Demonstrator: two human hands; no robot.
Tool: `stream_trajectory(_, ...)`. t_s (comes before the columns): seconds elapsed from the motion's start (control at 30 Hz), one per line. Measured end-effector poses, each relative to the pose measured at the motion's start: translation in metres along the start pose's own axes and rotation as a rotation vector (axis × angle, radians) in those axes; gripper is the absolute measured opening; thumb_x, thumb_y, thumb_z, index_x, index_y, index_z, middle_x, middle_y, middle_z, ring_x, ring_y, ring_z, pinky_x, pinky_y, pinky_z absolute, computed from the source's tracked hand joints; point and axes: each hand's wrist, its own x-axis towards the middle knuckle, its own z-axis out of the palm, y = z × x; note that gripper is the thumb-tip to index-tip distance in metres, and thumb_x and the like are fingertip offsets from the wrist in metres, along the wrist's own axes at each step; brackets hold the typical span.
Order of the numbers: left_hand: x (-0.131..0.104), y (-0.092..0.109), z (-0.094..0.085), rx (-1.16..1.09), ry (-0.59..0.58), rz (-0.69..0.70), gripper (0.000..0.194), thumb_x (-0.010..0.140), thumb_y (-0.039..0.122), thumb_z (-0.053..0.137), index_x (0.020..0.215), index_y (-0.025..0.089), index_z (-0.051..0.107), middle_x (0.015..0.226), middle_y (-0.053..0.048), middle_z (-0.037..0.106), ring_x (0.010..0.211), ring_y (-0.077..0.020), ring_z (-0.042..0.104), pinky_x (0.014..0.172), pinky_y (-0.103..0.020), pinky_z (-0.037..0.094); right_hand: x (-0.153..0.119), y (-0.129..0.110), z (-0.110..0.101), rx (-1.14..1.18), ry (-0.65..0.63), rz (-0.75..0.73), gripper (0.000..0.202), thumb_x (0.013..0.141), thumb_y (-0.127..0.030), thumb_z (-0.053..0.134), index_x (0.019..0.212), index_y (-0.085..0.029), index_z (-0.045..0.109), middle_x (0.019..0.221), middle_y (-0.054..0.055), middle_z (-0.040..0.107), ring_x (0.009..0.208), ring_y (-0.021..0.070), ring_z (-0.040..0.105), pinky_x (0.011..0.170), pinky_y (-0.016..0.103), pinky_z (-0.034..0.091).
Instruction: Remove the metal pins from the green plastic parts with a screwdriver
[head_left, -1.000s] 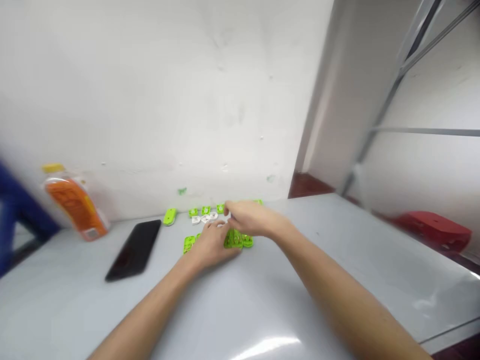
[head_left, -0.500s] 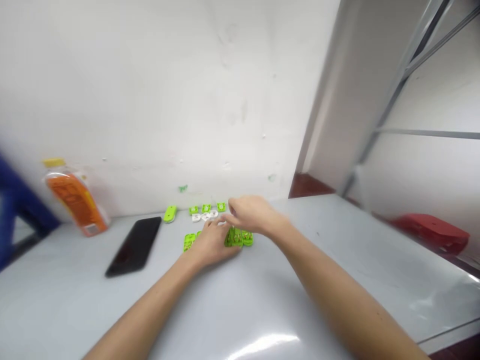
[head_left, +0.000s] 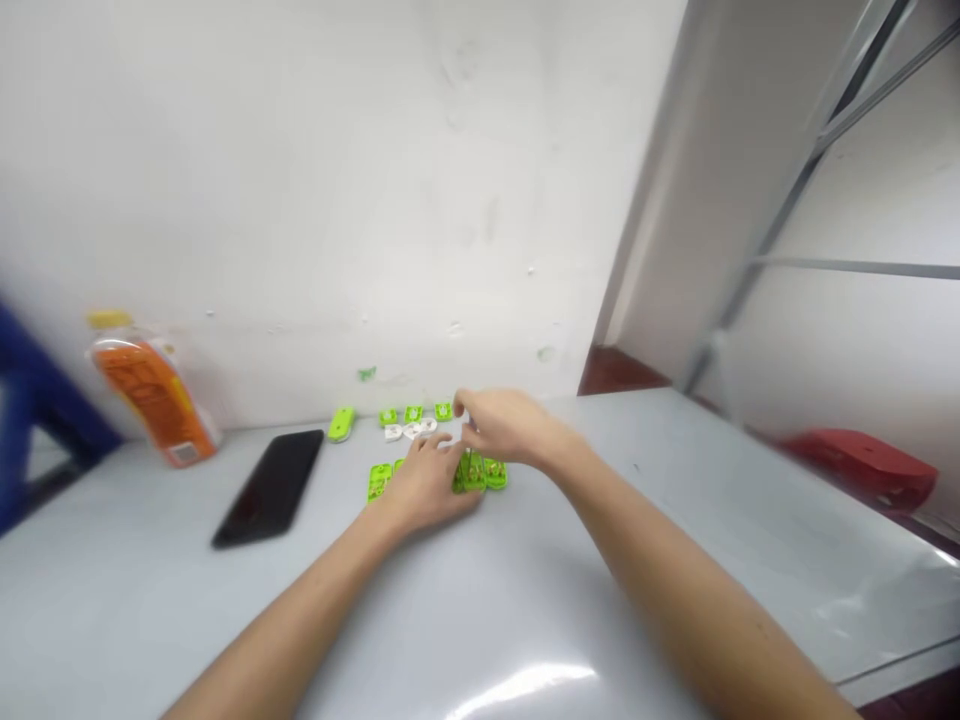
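Green, round-cornered plastic pieces (head_left: 474, 474) under spread left fingers (head_left: 433, 441); right fingers (head_left: 463, 399) pinch thin rod (head_left: 470, 457).

The left hand (head_left: 426, 482) hides part of the green pieces (head_left: 496, 474).

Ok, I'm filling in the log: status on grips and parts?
Left grip laid over green casings, hiding some. Right grip pinched above, apparently on thin tool. Black slab off left, apart from both grips.

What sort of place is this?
Likely a small-parts workbench, perhaps in a workshop: a smooth grey tabletop against a scuffed white wall, with small, open-faced green plastic cases lined up on it.
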Motion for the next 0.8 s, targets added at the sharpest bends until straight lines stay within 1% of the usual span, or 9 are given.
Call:
stream_trajectory(0.07, 0.000, 0.000, 0.000, 0.000, -0.009, -0.026, 0.052, 0.070, 0.049, 0.054, 0.117, 0.025, 0.052, 0.116, -0.007, 0.057, 0.120, -0.0341, 0.036, 0.094, -0.043, 0.033, -0.001, 0.000, -0.001, 0.029, 0.011, -0.035, 0.028, 0.079, -0.029, 0.048, 0.106, -0.020, 0.052, 0.090, 0.006, 0.064, 0.073, 0.0166, 0.057, 0.054, 0.024, 0.034)
stream_trajectory(0.17, 0.000, 0.001, -0.001, 0.011, 0.003, -0.010, 0.054, 0.071, 0.048, 0.053, 0.120, 0.025, 0.050, 0.116, -0.008, 0.056, 0.117, -0.0329, 0.040, 0.095, -0.043, 0.032, 0.000, 0.000, -0.001, 0.001, 0.001, 0.010, 0.027, 0.084, -0.038, 0.043, 0.092, -0.017, 0.057, 0.080, 0.007, 0.064, 0.069, 0.0187, 0.057, 0.055, 0.026, 0.034)
stream_trajectory(0.23, 0.000, 0.001, -0.001, 0.017, 0.012, 0.020, 0.058, 0.072, 0.048, 0.053, 0.124, 0.025, 0.045, 0.114, -0.008, 0.058, 0.119, -0.0330, 0.037, 0.097, -0.044, 0.030, 0.000, 0.000, -0.001, -0.015, -0.018, 0.049, 0.027, 0.086, -0.036, 0.039, 0.087, -0.017, 0.059, 0.075, 0.007, 0.064, 0.067, 0.0190, 0.057, 0.054, 0.026, 0.033)
stream_trajectory(0.3, 0.000, 0.000, 0.000, 0.021, 0.005, 0.028, 0.057, 0.072, 0.049, 0.053, 0.123, 0.025, 0.046, 0.112, -0.008, 0.059, 0.122, -0.0335, 0.034, 0.098, -0.044, 0.030, -0.001, 0.001, -0.002, 0.021, -0.028, 0.023, 0.022, 0.083, -0.030, 0.044, 0.096, -0.018, 0.057, 0.081, 0.006, 0.065, 0.069, 0.0179, 0.057, 0.054, 0.025, 0.033)
stream_trajectory(0.37, 0.000, -0.001, 0.001, 0.026, 0.004, 0.011, 0.054, 0.072, 0.050, 0.053, 0.119, 0.025, 0.049, 0.115, -0.009, 0.057, 0.123, -0.0342, 0.033, 0.096, -0.044, 0.031, -0.004, 0.003, -0.005, 0.096, -0.039, -0.050, 0.030, 0.077, -0.027, 0.051, 0.106, -0.020, 0.053, 0.087, 0.005, 0.066, 0.072, 0.0164, 0.057, 0.054, 0.023, 0.033)
stream_trajectory(0.4, 0.000, -0.002, 0.002, 0.031, 0.008, 0.002, 0.053, 0.072, 0.051, 0.053, 0.117, 0.024, 0.050, 0.116, -0.009, 0.056, 0.122, -0.0345, 0.034, 0.096, -0.044, 0.032, -0.005, 0.004, -0.006, 0.124, -0.048, -0.072, 0.032, 0.076, -0.029, 0.053, 0.107, -0.021, 0.052, 0.088, 0.004, 0.066, 0.073, 0.0159, 0.057, 0.053, 0.022, 0.033)
stream_trajectory(0.5, 0.001, -0.003, 0.004, 0.041, 0.018, 0.001, 0.056, 0.071, 0.052, 0.053, 0.118, 0.022, 0.050, 0.120, -0.011, 0.054, 0.122, -0.0342, 0.035, 0.096, -0.044, 0.032, -0.007, 0.005, -0.010, 0.126, -0.079, -0.030, 0.021, 0.079, -0.036, 0.050, 0.090, -0.019, 0.057, 0.079, 0.004, 0.065, 0.066, 0.0148, 0.055, 0.051, 0.022, 0.032)
stream_trajectory(0.6, 0.001, -0.002, 0.003, 0.043, 0.016, 0.009, 0.059, 0.072, 0.052, 0.052, 0.122, 0.022, 0.047, 0.119, -0.011, 0.055, 0.122, -0.0334, 0.035, 0.097, -0.044, 0.031, -0.006, 0.006, -0.014, 0.085, -0.095, 0.041, 0.022, 0.083, -0.033, 0.044, 0.076, -0.018, 0.057, 0.070, 0.004, 0.063, 0.058, 0.0133, 0.051, 0.049, 0.023, 0.030)
stream_trajectory(0.8, 0.001, -0.001, 0.001, 0.046, 0.003, -0.013, 0.062, 0.072, 0.052, 0.052, 0.125, 0.023, 0.045, 0.117, -0.010, 0.056, 0.125, -0.0331, 0.032, 0.098, -0.043, 0.029, -0.005, 0.012, -0.014, 0.076, -0.148, 0.070, 0.021, 0.084, -0.030, 0.043, 0.075, -0.018, 0.057, 0.066, 0.003, 0.060, 0.055, 0.0124, 0.049, 0.047, 0.024, 0.028)
